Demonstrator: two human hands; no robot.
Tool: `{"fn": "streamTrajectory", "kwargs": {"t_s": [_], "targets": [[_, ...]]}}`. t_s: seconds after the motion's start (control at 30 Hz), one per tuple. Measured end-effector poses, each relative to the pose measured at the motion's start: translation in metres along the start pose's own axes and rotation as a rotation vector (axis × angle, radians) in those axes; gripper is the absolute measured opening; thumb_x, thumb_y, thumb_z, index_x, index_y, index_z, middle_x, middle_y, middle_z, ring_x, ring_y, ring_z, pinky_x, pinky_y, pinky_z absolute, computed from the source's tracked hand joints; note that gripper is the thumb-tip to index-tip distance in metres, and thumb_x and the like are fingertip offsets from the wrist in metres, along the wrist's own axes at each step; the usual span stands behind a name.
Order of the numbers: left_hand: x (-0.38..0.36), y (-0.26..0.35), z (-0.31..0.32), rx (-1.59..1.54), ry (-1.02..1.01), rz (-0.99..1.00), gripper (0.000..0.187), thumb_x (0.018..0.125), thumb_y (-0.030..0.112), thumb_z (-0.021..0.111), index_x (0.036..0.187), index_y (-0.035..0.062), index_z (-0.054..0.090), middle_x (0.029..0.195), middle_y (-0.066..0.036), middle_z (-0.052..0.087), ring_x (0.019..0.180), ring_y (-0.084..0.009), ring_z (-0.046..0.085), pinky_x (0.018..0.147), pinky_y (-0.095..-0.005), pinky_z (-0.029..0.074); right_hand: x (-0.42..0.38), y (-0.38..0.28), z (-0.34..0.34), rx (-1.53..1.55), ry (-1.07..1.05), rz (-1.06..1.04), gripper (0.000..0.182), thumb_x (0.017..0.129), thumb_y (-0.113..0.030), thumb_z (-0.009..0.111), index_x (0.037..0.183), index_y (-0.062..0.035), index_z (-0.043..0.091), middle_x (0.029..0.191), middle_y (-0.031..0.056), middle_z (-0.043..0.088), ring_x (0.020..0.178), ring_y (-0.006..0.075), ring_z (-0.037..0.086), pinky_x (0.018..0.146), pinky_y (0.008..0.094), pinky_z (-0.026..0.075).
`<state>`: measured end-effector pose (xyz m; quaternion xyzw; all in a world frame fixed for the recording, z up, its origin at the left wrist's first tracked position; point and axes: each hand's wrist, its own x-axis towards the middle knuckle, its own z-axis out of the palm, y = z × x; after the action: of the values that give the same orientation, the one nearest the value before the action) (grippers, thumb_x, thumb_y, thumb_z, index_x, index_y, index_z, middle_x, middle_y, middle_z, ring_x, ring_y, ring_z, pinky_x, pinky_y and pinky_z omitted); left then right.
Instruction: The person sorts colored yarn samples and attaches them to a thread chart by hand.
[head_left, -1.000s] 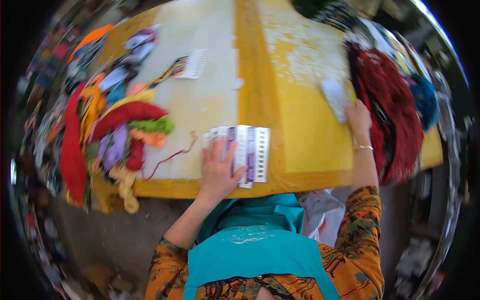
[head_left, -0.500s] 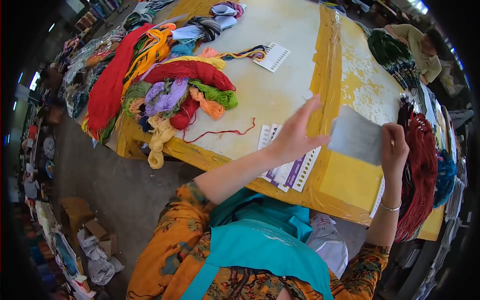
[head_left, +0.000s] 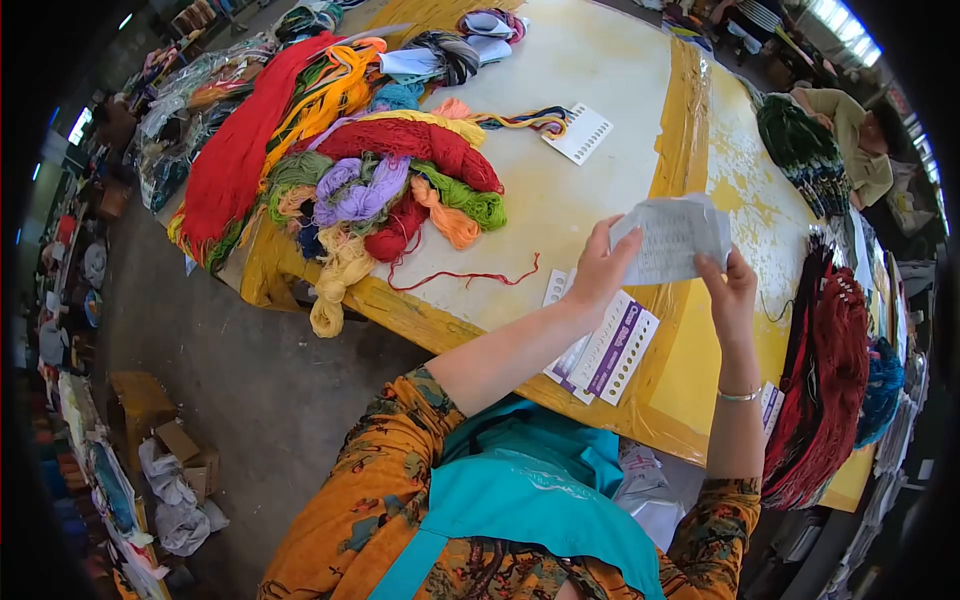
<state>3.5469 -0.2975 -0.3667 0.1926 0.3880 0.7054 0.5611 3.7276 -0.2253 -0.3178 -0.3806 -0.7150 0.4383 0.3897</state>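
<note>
A printed sheet of paper (head_left: 675, 240) is held up above the table, its lines of text too small to read. My left hand (head_left: 605, 262) grips its left edge between thumb and fingers. At the lower right corner, my right hand (head_left: 733, 285) pinches the same sheet. Beneath my left forearm lie several punched thread cards (head_left: 622, 345) with purple print and rows of holes, partly covered by the arm. Another white punched card (head_left: 578, 134) with coloured threads looped through it rests farther back on the table.
Piled skeins of yarn (head_left: 360, 190) cover the table's left side, and a loose red strand (head_left: 470, 275) trails from them. Dark red thread bundles (head_left: 830, 370) hang along the right edge near dark green bundles (head_left: 800, 150). Another person (head_left: 855, 140) sits at the far right.
My left hand has come to the paper and taken hold of its left edge. The right hand has moved left and up with the sheet, which now faces me more squarely.
</note>
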Motion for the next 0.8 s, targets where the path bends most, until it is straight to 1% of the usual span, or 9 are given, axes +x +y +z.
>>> {"fn": "streamTrajectory", "kwargs": {"t_s": [0.27,0.33,0.37,0.43,0.57,0.63,0.67,0.73,0.8], "targets": [[0.021,0.028,-0.030,0.281,-0.202,0.295,0.069,0.081,0.015,0.071,0.138,0.0021,0.035,0.123,-0.017,0.055,0.118,-0.0271,0.052,0.103,-0.0371,0.039,0.053,-0.021,-0.001,0.020,-0.108,0.003,0.016,0.090,-0.009,0.063,0.102,0.0013,0.066,0.085,-0.0031,0.065,0.079,0.0033,0.054,0.076,0.0225,0.047],[0.026,0.032,-0.035,0.831,-0.133,0.746,0.070,0.079,0.014,0.071,0.138,0.0024,0.035,0.123,-0.019,0.055,0.115,-0.0318,0.054,0.101,-0.0394,0.040,0.067,-0.018,-0.006,-0.035,-0.142,0.077,0.020,0.091,-0.011,0.063,0.106,0.0020,0.066,0.084,-0.0040,0.065,0.075,0.0018,0.054,0.068,0.0202,0.046],[0.024,0.035,-0.034,0.826,-0.137,0.742,0.070,0.079,0.014,0.071,0.138,0.0024,0.035,0.123,-0.019,0.055,0.115,-0.0318,0.054,0.101,-0.0394,0.040,0.074,-0.015,-0.009,-0.024,-0.158,0.075,0.021,0.091,-0.011,0.063,0.107,0.0020,0.067,0.085,-0.0031,0.066,0.073,0.0030,0.056,0.065,0.0202,0.046],[0.018,0.039,-0.029,0.744,-0.210,0.500,0.069,0.081,0.013,0.070,0.138,0.0002,0.035,0.127,-0.015,0.054,0.121,-0.0279,0.050,0.105,-0.0369,0.036,0.083,-0.013,-0.013,-0.047,-0.213,0.111,0.020,0.091,-0.011,0.063,0.106,0.0017,0.067,0.084,-0.0027,0.066,0.074,0.0033,0.057,0.066,0.0204,0.047],[0.035,0.033,-0.029,0.929,0.023,0.647,0.054,0.081,0.015,0.071,0.128,0.0003,0.050,0.126,-0.014,0.055,0.120,-0.0275,0.050,0.104,-0.0366,0.037,0.081,-0.025,-0.005,-0.032,-0.303,0.119,0.020,0.091,-0.014,0.064,0.100,0.0019,0.069,0.080,-0.0029,0.065,0.072,0.0034,0.056,0.063,0.0212,0.046],[0.049,0.034,-0.036,0.820,-0.223,0.615,0.034,0.081,0.016,0.068,0.110,-0.0012,0.062,0.115,-0.016,0.062,0.109,-0.0301,0.058,0.094,-0.0383,0.045,0.084,-0.025,0.000,-0.141,-0.304,0.114,0.021,0.090,-0.016,0.065,0.100,0.0023,0.069,0.079,-0.0028,0.065,0.071,0.0034,0.056,0.062,0.0213,0.045],[0.051,0.031,-0.037,0.813,-0.248,0.599,0.034,0.081,0.016,0.068,0.110,-0.0012,0.062,0.115,-0.016,0.062,0.109,-0.0301,0.058,0.094,-0.0383,0.045,0.084,-0.023,0.000,-0.252,-0.308,0.110,0.023,0.089,-0.017,0.066,0.100,0.0026,0.069,0.079,-0.0028,0.065,0.070,0.0035,0.055,0.061,0.0214,0.045],[0.057,0.026,-0.036,0.717,-0.162,0.556,0.021,0.082,0.014,0.067,0.095,-0.0022,0.066,0.102,-0.017,0.066,0.098,-0.0293,0.062,0.088,-0.0366,0.049,0.086,-0.019,0.002,-0.268,-0.278,0.168,0.027,0.087,-0.021,0.069,0.100,0.0028,0.068,0.077,-0.0020,0.065,0.069,0.0042,0.055,0.060,0.0227,0.046],[0.066,0.023,-0.036,0.762,-0.086,0.671,0.018,0.083,0.012,0.064,0.096,-0.0009,0.066,0.089,-0.017,0.067,0.083,-0.0281,0.066,0.076,-0.0347,0.051,0.089,-0.020,0.003,-0.386,-0.297,0.194,0.030,0.086,-0.023,0.071,0.101,0.0030,0.069,0.079,-0.0003,0.065,0.071,0.0054,0.056,0.062,0.0240,0.046]]}}
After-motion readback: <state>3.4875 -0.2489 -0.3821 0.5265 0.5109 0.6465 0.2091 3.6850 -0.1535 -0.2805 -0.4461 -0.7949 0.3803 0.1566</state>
